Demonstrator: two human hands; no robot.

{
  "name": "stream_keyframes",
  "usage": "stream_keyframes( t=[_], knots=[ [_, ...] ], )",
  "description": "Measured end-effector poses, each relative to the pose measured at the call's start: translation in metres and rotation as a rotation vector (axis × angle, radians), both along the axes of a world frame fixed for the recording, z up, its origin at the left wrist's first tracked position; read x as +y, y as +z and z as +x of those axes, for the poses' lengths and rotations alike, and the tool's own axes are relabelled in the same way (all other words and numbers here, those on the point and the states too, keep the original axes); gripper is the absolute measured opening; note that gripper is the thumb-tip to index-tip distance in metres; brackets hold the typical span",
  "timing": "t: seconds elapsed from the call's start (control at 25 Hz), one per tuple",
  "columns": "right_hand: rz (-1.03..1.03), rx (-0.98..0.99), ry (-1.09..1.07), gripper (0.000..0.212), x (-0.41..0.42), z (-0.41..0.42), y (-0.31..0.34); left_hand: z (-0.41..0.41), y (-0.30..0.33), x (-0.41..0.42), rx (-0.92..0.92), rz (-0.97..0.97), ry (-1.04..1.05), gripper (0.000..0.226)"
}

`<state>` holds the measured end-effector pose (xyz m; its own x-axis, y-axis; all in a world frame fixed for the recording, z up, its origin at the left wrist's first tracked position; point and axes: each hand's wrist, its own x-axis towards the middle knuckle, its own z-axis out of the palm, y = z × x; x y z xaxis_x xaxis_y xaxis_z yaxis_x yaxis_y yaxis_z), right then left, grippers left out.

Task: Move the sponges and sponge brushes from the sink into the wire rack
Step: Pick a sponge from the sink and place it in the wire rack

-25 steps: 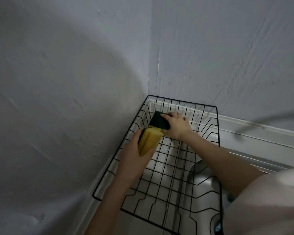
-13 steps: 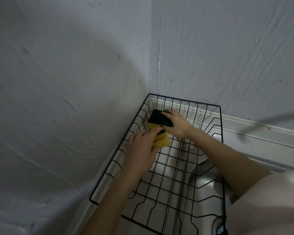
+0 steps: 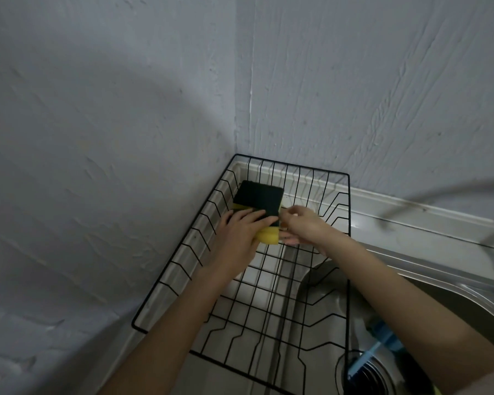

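Two sponges point(image 3: 258, 199) show in the wire rack point(image 3: 271, 280), stacked at its far left corner against the wall point(image 3: 111, 124). Each is a yellow foam block with a dark green scouring face. Upper one lies flat, dark face up, rectangular with rounded corners. Lower one point(image 3: 267, 236) pokes out from beneath toward the near side, its yellow edge showing; how much of it sits under the first I cannot tell.

One rack: black wire, open grid floor, raised zigzag sides, set in the corner and partly overhanging the left end of the sink point(image 3: 468, 292).

One brush point(image 3: 382, 342) seen to the right of the rack, down in the steel basin by the drain point(image 3: 365, 372): blue handle and head, partly hidden by the right forearm. Its shape is blurred.

Two hands, both inside the rack's far end.

Left hand point(image 3: 240, 238): palm down, fingers point(image 3: 254, 216) extended and close together, lying flat on the near edge of the upper sponge, thumb side against the yellow foam of the lower one. Pressing or steadying, not wrapped round.

Right hand point(image 3: 300, 226): just right of the stack, fingers point(image 3: 290, 216) loosely curled and parted, tips at the sponges' right edge. Whether they actually touch the foam is unclear; nothing is enclosed in this hand.
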<state>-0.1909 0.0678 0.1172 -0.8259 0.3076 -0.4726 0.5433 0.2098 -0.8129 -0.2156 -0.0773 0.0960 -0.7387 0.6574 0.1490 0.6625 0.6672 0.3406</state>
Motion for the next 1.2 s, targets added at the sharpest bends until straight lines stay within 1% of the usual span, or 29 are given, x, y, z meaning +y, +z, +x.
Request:
stream_keyframes(
  t=[0.04, 0.08, 0.16, 0.28, 0.36, 0.44, 0.52, 0.6, 0.68, 0.8, 0.92, 1.0, 1.08, 1.2],
  knots=[
    [-0.106, -0.044, 0.008, 0.035, -0.003, 0.004, -0.001, -0.002, -0.005, -0.001, -0.006, -0.008, -0.007, 0.050],
    [-0.165, -0.057, 0.012, 0.035, -0.004, 0.007, -0.003, -0.003, -0.009, -0.002, -0.017, -0.011, -0.011, 0.050],
    [-0.222, -0.049, -0.012, 0.035, -0.005, 0.008, -0.007, -0.005, -0.013, -0.004, -0.036, -0.024, -0.022, 0.051],
    [-0.280, -0.041, -0.038, 0.032, -0.005, 0.006, -0.009, -0.008, -0.014, -0.005, -0.103, -0.093, -0.055, 0.053],
    [-0.320, -0.024, -0.049, 0.023, -0.007, 0.007, -0.010, -0.011, -0.015, -0.006, -0.139, -0.099, -0.066, 0.052],
    [-0.300, 0.000, -0.083, 0.016, -0.009, 0.005, -0.012, -0.014, -0.016, -0.008, -0.152, -0.068, -0.057, 0.052],
    [-0.245, 0.021, -0.120, 0.019, -0.011, 0.002, -0.014, -0.017, -0.017, -0.007, -0.160, -0.040, -0.046, 0.054],
    [-0.243, 0.026, -0.146, 0.025, -0.013, -0.001, -0.016, -0.020, -0.018, -0.005, -0.165, -0.051, -0.038, 0.056],
    [-0.249, 0.031, -0.155, 0.027, -0.014, -0.003, -0.016, -0.023, -0.017, -0.003, -0.171, -0.061, -0.029, 0.058],
    [-0.220, 0.037, -0.165, 0.018, -0.015, -0.004, -0.016, -0.023, -0.015, -0.002, -0.188, -0.065, -0.014, 0.059],
    [-0.148, 0.018, -0.137, 0.022, -0.016, -0.004, -0.013, -0.021, -0.010, -0.001, -0.240, -0.095, -0.012, 0.054],
    [0.033, 0.018, -0.086, 0.024, -0.015, -0.002, -0.012, -0.018, -0.004, 0.001, -0.288, -0.085, 0.007, 0.049],
    [0.238, 0.032, -0.019, 0.038, -0.015, 0.004, -0.007, -0.015, 0.001, 0.002, -0.306, -0.067, 0.031, 0.048],
    [0.399, 0.108, 0.063, 0.045, -0.014, 0.020, 0.010, -0.008, 0.013, 0.000, -0.279, -0.043, 0.051, 0.049]
  ],
)
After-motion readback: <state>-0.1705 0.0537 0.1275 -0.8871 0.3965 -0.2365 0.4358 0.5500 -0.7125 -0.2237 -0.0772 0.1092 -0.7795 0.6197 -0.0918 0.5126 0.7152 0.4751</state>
